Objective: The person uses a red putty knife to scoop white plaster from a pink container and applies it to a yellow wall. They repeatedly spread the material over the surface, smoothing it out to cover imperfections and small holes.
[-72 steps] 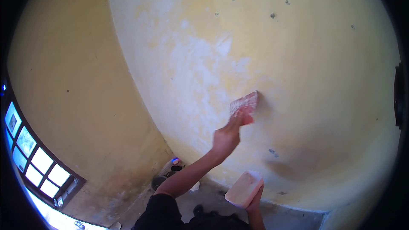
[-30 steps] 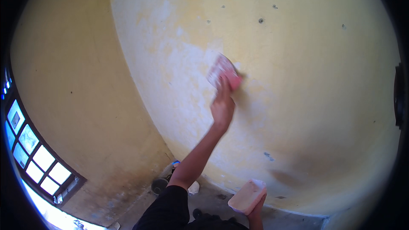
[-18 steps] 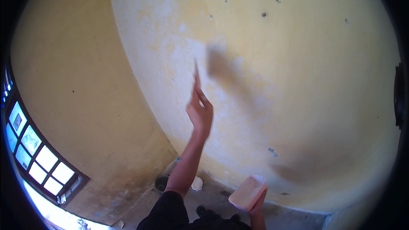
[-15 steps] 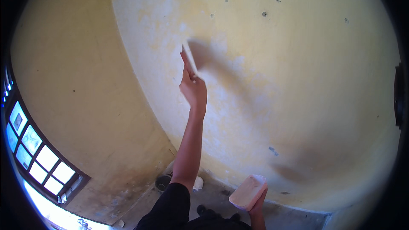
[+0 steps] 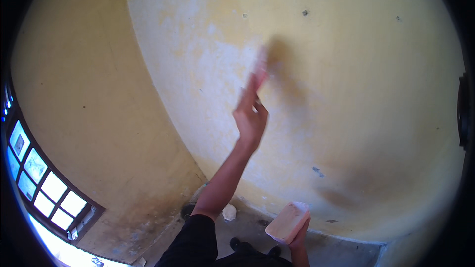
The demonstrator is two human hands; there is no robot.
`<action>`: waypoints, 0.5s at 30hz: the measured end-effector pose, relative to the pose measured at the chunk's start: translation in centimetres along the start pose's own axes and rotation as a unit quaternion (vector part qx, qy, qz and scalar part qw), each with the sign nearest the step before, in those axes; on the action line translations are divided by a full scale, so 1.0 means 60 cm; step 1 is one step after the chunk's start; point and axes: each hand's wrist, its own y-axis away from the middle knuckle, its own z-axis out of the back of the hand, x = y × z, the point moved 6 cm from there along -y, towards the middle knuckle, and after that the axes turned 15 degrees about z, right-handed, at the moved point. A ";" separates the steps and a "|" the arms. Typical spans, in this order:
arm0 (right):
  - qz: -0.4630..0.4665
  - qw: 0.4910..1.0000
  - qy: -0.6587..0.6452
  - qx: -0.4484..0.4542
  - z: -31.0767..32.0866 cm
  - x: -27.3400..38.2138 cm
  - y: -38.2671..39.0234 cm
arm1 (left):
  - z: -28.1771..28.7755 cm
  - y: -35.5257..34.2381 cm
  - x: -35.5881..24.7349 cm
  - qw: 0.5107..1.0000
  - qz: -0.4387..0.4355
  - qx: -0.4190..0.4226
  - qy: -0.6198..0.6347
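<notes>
Holding my left hand [image 5: 251, 116] raised against the pale yellow plastered wall [image 5: 356, 94], I have its grip closed on a small flat pinkish scraper-like blade [image 5: 261, 69], which sticks up past my fingertips. The blade is blurred, so I cannot tell its exact shape, but its long axis runs nearly upright, leaning a little to the right, with the far end pointing up the wall. It lies on or just at the wall beside a whitish worn patch [image 5: 217, 64], with a soft shadow to its right. My right hand [image 5: 298, 235] sits low near the bottom edge, its grip clamped from below on a pale peach rectangular block [image 5: 287, 222]; the block's long axis tilts up to the right. Below are the grey concrete floor [image 5: 341, 249], a small white lump [image 5: 229, 212] at the wall's foot, and a dark-framed window with bright panes [image 5: 44, 183] at far left.
</notes>
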 end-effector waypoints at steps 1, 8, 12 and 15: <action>-0.005 1.000 -0.008 -0.002 -0.001 0.002 0.002 | -0.003 -0.026 0.011 0.997 -0.027 -0.036 -0.069; 0.023 0.999 0.033 0.013 0.035 -0.011 0.013 | -0.079 0.152 0.105 0.952 -0.109 0.061 -0.278; 0.044 0.996 0.067 0.026 0.014 0.013 0.021 | -0.002 0.232 0.157 0.979 -0.040 0.103 -0.174; 0.028 0.999 0.031 0.025 0.032 0.008 0.017 | 0.060 0.144 0.185 0.986 0.097 -0.077 -0.108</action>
